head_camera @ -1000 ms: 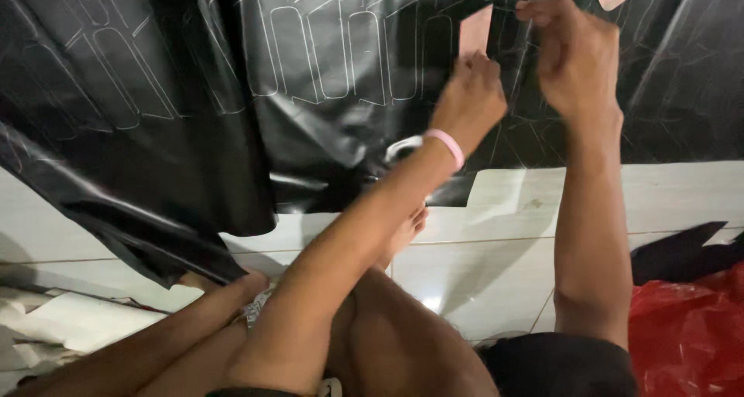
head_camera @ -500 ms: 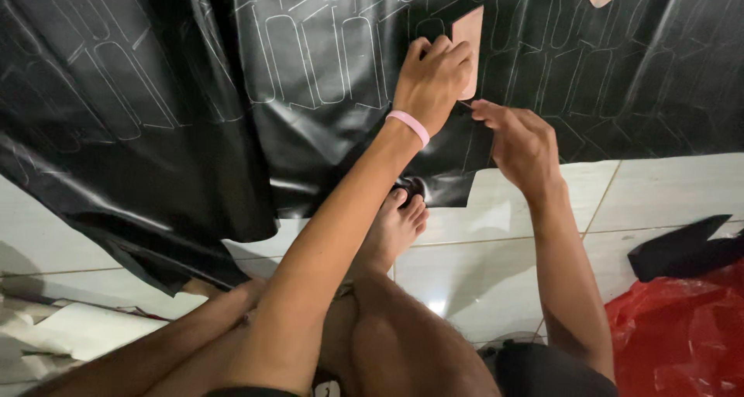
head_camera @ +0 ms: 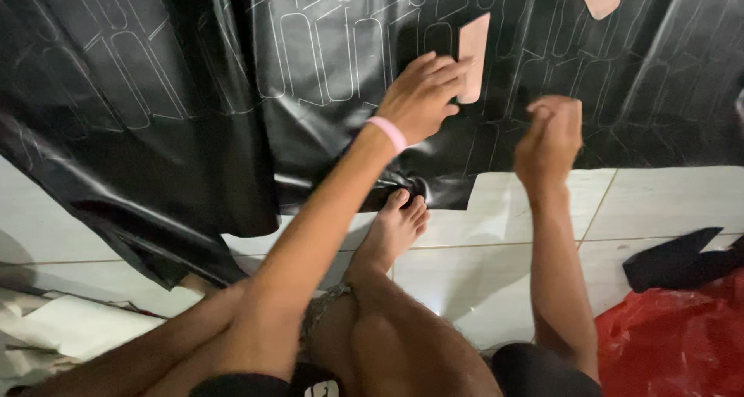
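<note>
In the head view, a large black glossy sheet [head_camera: 194, 94] is seen spread over the white tiled floor [head_camera: 666, 203], wrinkled and shiny, and covered with thin pale outlines of long rounded shapes. The left hand [head_camera: 422, 98], with a pink wristband [head_camera: 387, 133], is laid flat with open fingers on the sheet, its fingertips touching a pale pink cut-out piece [head_camera: 473, 56] which is lifted partly up from the surface. The right hand [head_camera: 550, 133] is held just above the sheet's lower edge with fingers curled together into a loose fist; whether anything is pinched inside cannot be told, and a bare foot [head_camera: 395, 230] is pressed on the sheet's edge.
</note>
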Available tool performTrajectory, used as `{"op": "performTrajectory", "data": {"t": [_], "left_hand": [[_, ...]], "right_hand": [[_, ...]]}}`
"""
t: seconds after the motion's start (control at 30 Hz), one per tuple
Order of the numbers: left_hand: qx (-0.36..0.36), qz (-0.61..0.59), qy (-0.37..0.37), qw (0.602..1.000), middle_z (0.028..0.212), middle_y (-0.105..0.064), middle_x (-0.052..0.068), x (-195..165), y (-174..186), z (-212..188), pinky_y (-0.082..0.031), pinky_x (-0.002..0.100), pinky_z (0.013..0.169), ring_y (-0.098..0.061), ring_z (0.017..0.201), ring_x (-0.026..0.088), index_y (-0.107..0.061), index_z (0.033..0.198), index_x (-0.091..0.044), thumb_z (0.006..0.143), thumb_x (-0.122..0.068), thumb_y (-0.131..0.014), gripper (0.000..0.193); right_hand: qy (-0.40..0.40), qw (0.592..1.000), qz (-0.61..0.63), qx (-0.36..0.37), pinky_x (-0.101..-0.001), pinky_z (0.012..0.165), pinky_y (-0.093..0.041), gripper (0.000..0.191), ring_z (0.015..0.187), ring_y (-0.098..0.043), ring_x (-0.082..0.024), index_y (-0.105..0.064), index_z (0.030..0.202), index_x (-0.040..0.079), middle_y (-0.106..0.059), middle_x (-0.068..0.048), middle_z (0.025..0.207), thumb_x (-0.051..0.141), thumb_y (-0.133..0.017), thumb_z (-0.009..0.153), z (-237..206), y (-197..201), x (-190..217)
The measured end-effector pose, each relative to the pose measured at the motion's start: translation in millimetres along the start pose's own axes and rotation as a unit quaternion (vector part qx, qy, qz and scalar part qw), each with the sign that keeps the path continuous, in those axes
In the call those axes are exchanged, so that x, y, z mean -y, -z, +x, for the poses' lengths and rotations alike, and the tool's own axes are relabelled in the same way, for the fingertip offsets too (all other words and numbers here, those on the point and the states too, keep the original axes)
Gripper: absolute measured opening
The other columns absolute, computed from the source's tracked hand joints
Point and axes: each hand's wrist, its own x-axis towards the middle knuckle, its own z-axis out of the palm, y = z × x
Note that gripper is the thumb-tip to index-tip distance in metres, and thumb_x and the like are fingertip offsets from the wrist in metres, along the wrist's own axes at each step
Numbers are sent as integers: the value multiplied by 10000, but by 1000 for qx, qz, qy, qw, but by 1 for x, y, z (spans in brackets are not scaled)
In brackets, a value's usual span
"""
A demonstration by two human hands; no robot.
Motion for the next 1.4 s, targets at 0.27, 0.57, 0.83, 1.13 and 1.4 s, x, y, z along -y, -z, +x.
{"op": "performTrajectory", "data": {"t": [0.27, 0.57, 0.83, 1.13, 1.4], "left_hand": [[-410, 114, 203, 882, 1264, -711, 111, 75, 132, -143, -485, 439, 1114, -647, 1270, 334, -716, 1120, -78, 1055, -80, -729, 66], [-285, 276, 522, 755, 1666, -301, 201, 164, 150, -276, -196, 586, 1219, -278, 1540, 397, -413, 1592, -132, 1055, -479, -597, 665], [-458, 155, 420, 768, 1555, -471, 164, 195, 168, -304, -377, 484, 1222, -440, 1466, 355, -557, 1470, -149, 1105, -290, -614, 395], [-360, 292, 458, 758, 1057, -590, 103, 159, 172, -301, -417, 444, 842, -571, 967, 286, -661, 1370, -256, 971, -242, -689, 400], [-300, 308, 332, 839, 1202, -590, 69, 160, 170, -275, -412, 452, 935, -566, 1126, 269, -669, 1312, -326, 970, -275, -694, 347]], "right_hand": [[-61, 968, -226, 86, -570, 1010, -385, 553, 1278, -460, -398, -542, 1580, 312, -474, -166, 1471, 429, -701, 1063, 0, -17, -50], [-238, 928, -198, 207, -551, 856, -393, 307, 1042, -455, -438, -543, 1269, 97, -493, -228, 1212, 368, -527, 1126, 38, 51, -249], [-52, 992, -111, -26, -499, 849, -410, 405, 1008, -499, -383, -572, 1182, -24, -524, -221, 1075, 354, -430, 1155, -20, -42, -198], [-134, 942, -277, -132, -542, 991, -356, 518, 1321, -486, -346, -574, 1453, 62, -461, -161, 1321, 418, -407, 1115, -55, -65, -93], [-149, 956, -222, -120, -552, 998, -371, 495, 1312, -505, -357, -576, 1426, 58, -478, -163, 1380, 442, -418, 1157, -55, -81, -88]]}}
